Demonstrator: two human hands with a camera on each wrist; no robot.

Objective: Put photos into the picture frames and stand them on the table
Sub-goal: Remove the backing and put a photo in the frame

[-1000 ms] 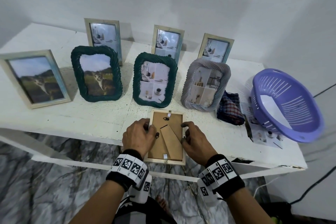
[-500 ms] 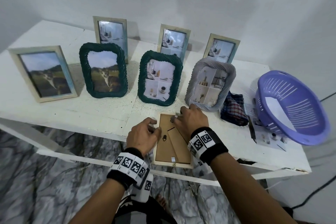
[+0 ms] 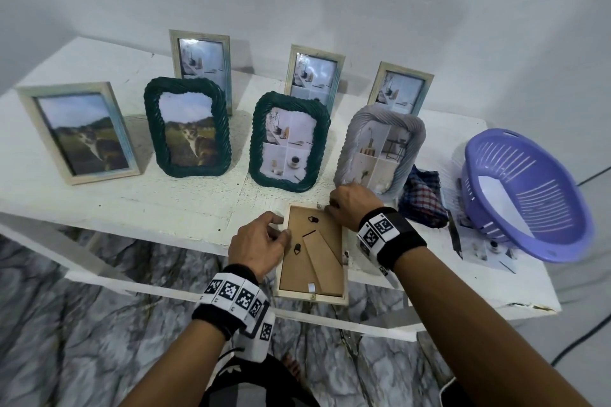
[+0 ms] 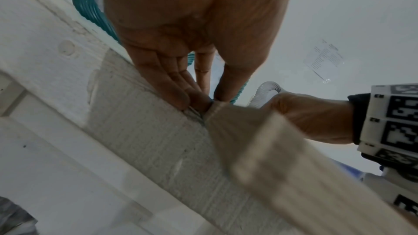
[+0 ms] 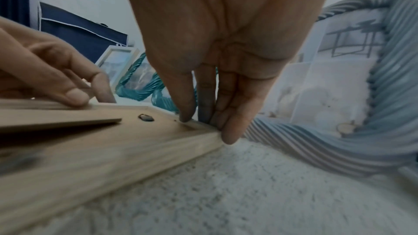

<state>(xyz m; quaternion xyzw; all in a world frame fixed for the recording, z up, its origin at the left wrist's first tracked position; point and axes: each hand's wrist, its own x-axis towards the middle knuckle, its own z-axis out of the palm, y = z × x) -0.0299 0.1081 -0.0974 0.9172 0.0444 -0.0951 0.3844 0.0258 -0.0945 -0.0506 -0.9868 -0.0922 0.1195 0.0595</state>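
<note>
A light wooden picture frame lies face down at the white table's front edge, its brown backing board and folded stand leg facing up. My left hand holds the frame's left edge near the far corner, thumb on the backing; in the left wrist view its fingertips meet the frame at the tabletop. My right hand pinches the far right corner. In the right wrist view its thumb sits inside the frame's rim and the fingers outside. No loose photo shows in either hand.
Several filled frames stand in two rows behind, the grey one just beyond my right hand. A chequered cloth, printed photo sheets and a purple basket lie at the right. The face-down frame overhangs the table's front edge.
My right hand has left the frame's right edge and moved up to its far right corner. The left hand stays on the left edge.
</note>
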